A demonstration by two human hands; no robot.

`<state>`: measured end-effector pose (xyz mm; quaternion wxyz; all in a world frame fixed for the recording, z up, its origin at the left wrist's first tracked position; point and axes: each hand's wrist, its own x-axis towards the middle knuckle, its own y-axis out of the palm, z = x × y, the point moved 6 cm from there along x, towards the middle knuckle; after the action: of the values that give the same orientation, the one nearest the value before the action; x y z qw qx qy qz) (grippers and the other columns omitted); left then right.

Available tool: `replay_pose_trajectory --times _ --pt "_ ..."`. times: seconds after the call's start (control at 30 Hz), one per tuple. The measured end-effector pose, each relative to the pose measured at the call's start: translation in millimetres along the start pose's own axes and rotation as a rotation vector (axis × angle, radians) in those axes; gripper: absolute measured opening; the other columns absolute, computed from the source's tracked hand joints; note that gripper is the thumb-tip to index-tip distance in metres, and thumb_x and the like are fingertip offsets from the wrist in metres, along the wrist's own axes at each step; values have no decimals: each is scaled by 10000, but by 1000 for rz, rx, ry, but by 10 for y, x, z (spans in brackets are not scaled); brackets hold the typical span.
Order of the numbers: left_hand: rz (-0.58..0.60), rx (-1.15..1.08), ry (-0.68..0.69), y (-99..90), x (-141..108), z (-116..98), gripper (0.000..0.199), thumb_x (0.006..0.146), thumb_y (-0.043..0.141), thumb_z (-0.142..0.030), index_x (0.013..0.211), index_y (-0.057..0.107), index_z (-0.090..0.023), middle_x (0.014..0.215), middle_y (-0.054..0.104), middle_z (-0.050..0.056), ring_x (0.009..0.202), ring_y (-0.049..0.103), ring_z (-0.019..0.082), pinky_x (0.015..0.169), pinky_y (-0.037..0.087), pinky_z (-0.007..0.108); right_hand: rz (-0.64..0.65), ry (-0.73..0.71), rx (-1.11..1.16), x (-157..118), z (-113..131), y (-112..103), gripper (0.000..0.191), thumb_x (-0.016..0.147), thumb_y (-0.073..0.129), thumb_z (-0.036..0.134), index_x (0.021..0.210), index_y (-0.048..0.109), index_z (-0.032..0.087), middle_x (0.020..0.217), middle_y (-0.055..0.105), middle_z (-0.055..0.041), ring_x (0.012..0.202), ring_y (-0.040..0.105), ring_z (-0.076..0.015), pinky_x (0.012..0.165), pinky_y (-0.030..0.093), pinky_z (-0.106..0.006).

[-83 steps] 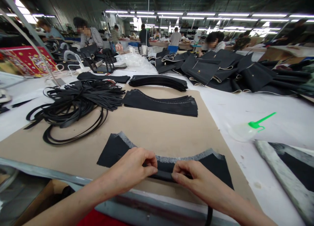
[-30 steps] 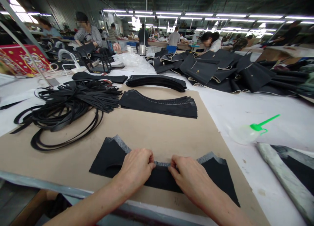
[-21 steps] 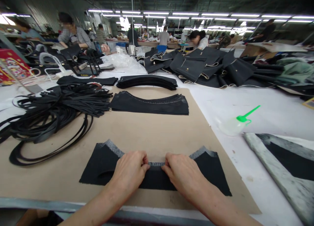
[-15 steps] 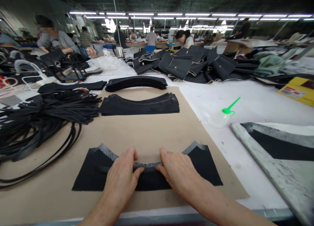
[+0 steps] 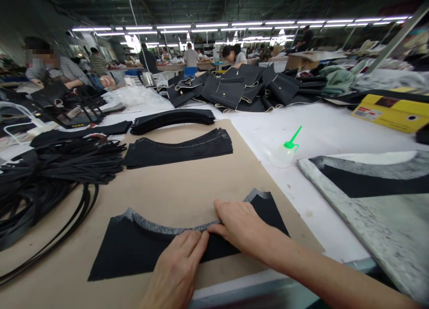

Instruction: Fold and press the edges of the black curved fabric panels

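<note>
Currently both hands are on the black piece (image 5: 122,251), which lies on the brown sheet (image 5: 187,188) at the near edge of the white table (image 5: 254,125). Piece has a concave far edge with a speckled grey band (image 5: 157,228) along it.

Left hand (image 5: 179,264): fingers extended, close together, tips on the piece just below the band, near mid-curve. Can't tell if the thumb pinches anything.

Right hand (image 5: 243,224): just beside the left fingertips, at the right part of the curve. Thumb lies low against the edge, forefinger bent above it, a gap between the two tips. Can't tell if material is clamped there.

Beyond the piece: a stack of curved pieces (image 5: 181,149) with light marks along its concave edge, on the sheet. Behind that, a thicker black stack (image 5: 174,120). Left side: tangled heap of black strips (image 5: 70,159), loops trailing toward the near edge.

Right side: clear squeeze bottle (image 5: 282,158), green nozzle, on the table. Nearer, a marbled slab (image 5: 372,224) with another black piece (image 5: 365,186) on it, also grey-banded. Yellow box (image 5: 392,114) sits farther back.

Far side: pile of black panels (image 5: 223,92) with pale edges, crumpled clear plastic (image 5: 137,99) left of it. A person in a checked top (image 5: 72,72) is at far left; others in the background.
</note>
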<state>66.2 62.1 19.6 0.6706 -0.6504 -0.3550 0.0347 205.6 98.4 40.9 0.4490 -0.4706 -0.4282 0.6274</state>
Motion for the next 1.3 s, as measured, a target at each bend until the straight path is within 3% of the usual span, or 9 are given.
replay_pose_trajectory --times 0.13,0.3,0.57,1.0,1.3 --pt "73 62 5 47 -19 -21 669 657 348 38 1290 483 -132 1003 618 63 884 553 180 810 498 277 84 -16 162 28 -393 -34 241 810 637 446 772 627 209 744 673 -33 731 629 -220 548 317 -262" --pt "134 150 -2 165 -46 -5 747 655 383 50 1369 410 -169 984 596 47 888 540 184 824 490 283 131 29 201 8 -659 -71 90 792 593 271 750 640 207 724 661 -17 707 599 -174 555 304 -242" --pt "187 195 -15 237 -42 12 787 691 446 29 1425 341 -233 990 590 22 886 513 177 835 458 269 139 65 171 65 -624 -71 89 764 594 236 746 671 196 721 676 -43 702 607 -196 549 292 -258" --pt "296 224 -5 228 78 -32 603 844 516 -187 1405 362 -346 1001 580 25 881 500 186 815 410 288 155 22 190 52 -626 -126 113 763 577 242 712 671 203 661 651 -4 632 570 -151 527 287 -239" --pt "200 269 30 238 71 -85 548 838 462 -109 1358 429 -280 975 593 21 889 517 188 825 424 298 65 25 106 64 -600 -36 136 776 549 195 701 661 194 708 683 -49 687 626 -200 537 280 -271"
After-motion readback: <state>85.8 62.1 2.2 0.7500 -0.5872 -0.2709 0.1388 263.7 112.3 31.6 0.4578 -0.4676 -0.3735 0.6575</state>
